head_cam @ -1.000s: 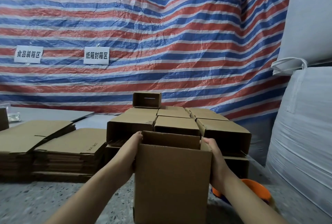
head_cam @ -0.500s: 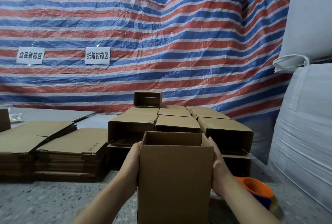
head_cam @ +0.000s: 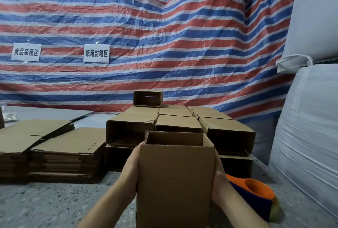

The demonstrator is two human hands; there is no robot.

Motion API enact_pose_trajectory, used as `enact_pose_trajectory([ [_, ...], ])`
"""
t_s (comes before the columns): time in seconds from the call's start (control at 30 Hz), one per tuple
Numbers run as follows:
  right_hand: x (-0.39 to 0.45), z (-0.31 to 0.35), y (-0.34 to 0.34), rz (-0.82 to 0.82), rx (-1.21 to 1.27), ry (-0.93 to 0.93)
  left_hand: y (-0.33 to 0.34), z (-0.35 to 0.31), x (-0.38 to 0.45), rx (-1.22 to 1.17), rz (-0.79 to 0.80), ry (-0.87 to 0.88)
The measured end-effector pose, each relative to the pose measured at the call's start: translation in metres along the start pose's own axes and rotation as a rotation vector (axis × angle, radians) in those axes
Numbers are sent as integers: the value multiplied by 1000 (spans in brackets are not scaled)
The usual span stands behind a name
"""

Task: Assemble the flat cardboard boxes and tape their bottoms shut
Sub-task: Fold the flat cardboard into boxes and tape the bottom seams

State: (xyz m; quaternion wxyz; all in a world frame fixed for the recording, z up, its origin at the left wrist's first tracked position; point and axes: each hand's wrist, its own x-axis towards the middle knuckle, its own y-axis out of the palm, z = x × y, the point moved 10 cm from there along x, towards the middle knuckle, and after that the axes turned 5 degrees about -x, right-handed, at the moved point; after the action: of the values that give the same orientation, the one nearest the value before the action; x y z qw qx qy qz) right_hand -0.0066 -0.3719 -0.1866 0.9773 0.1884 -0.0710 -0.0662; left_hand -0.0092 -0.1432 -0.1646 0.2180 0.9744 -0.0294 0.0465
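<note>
At the far left of the frame two stacks of flattened cardboard boxes point(head_cam: 54, 147) lie on the speckled bench point(head_cam: 45, 205), the nearer stack printed along one edge. Above them, on the red, white and blue striped tarpaulin point(head_cam: 164, 35), hang two white signs with Chinese characters point(head_cam: 96, 53).

In the lower middle the left hand point(head_cam: 130, 169) presses flat against the left side of an upright, assembled cardboard box point(head_cam: 175, 182); its fingers lie hidden behind the box, so whether they curl round the far edge cannot be told. The box stands open at the top, its front face toward the camera.

Behind it, at the centre of the frame, a pile of assembled boxes point(head_cam: 179, 125) lies on its sides in rows, with one smaller box point(head_cam: 148, 98) set on top at the back, open end forward.

The right hand point(head_cam: 218, 178) presses the right side of the held box in the same way, fingers out of sight. Just beside that wrist, lower right, an orange and blue tape dispenser point(head_cam: 254, 193) rests on the bench. Large white woven sacks point(head_cam: 311, 118) fill the right edge.
</note>
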Motion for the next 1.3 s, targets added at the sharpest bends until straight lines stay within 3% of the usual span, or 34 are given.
enact_pose_trajectory([
  [0.13,-2,2,-3,-23,-24,-25,5,-5,-2,20,69,9],
  [0.3,1,-10,-8,-82,32,56,-8,-10,-1,-44,-28,58],
  [0.47,4,-18,-12,-95,63,113,2,-11,-3,31,79,48],
  [0.7,1,-10,-3,-2,-10,66,4,-8,0,43,86,10],
  [1.03,-20,22,25,274,-233,-31,3,-9,3,73,104,31],
  [1.3,-21,17,21,175,-246,103,0,-21,-5,93,177,104],
])
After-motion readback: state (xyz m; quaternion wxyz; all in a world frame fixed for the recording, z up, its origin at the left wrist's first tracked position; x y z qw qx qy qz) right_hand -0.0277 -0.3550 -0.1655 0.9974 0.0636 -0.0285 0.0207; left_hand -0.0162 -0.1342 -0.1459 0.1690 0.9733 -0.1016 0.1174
